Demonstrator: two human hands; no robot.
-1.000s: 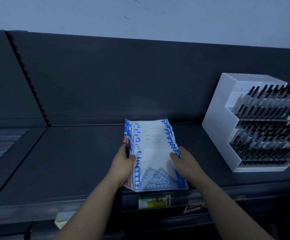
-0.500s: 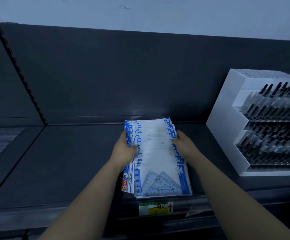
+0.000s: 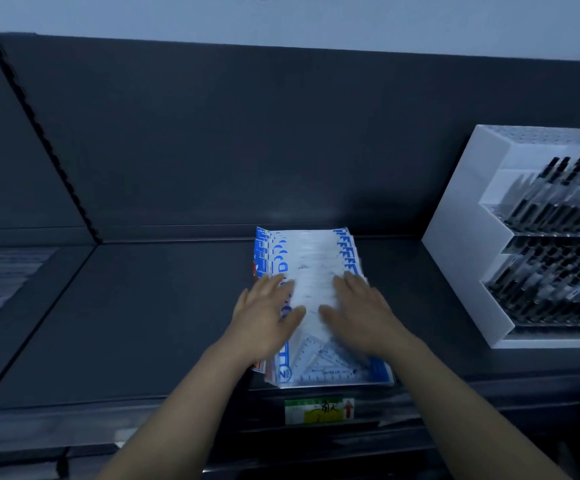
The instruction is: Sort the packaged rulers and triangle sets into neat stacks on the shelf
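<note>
On the shelf point(image 3: 143, 323), left hand point(image 3: 264, 313) and right hand point(image 3: 361, 310) press the fanned packs point(image 3: 316, 258) flat-fingered, gripping nothing. Next, probably: square the edges

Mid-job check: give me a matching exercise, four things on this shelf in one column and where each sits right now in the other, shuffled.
Things
1. stack of triangle-set packs
2. white pen rack
3. yellow-green label
4. left hand

Places
A. on the front edge of the shelf, below the stack
B. flat on the stack's left side
C. at the shelf's right end
D. middle of the shelf, packs fanned front to back

Pairs: 1-D, 2-C, 3-A, 4-B
</note>
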